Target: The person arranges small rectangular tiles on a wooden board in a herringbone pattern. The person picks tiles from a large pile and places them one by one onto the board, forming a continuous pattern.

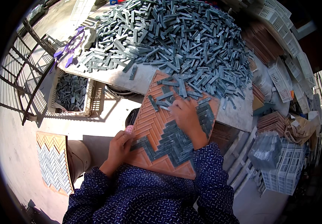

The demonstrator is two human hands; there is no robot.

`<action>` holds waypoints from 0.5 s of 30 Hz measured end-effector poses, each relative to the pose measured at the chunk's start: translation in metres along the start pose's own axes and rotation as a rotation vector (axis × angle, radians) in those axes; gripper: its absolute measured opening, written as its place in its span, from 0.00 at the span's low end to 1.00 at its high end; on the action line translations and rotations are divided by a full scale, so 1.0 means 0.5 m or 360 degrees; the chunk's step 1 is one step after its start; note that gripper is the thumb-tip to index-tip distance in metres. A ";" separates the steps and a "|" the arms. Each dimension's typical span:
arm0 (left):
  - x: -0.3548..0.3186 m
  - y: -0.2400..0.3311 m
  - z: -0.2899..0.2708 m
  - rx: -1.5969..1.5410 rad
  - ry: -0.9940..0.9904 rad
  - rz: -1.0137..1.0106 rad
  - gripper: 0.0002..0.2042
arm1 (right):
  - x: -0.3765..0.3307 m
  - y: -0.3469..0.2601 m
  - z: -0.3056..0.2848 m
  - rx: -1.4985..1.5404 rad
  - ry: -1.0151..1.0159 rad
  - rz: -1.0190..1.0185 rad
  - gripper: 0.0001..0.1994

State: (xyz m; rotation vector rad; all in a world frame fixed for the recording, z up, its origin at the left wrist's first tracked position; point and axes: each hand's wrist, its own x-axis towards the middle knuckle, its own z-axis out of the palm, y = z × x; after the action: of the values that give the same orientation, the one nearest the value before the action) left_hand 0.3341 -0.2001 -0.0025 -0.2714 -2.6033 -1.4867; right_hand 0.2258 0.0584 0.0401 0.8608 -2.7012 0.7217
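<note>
No readable text, labels, brands, numbers or signs anywhere in view. Checked: orange tray [146, 121], grey-green strips [174, 143] laid in it, white crates [286, 164] stacked beyond the bench's right edge. Nothing legible on any of them.

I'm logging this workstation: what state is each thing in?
Near tray: partly filled with dark strips
Left tray: mostly filled, one end bare
Crate: uncovered, holding loose strips
Strip pile: heaped, loose
White crates: stacked
Left hand: gripping near tray's edge
Right hand: fingers bent, grip unclear
</note>
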 end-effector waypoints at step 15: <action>0.259 0.000 0.063 0.0662 -0.0162 0.0781 0.12 | -0.028 -0.068 0.051 -0.0237 0.0105 0.0398 0.14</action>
State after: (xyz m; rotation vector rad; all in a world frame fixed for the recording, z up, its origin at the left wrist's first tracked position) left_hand 0.2071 -0.1613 0.0078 -0.8719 -2.5766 -0.7737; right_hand 0.2555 0.0280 0.0268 0.4620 -2.7890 0.5745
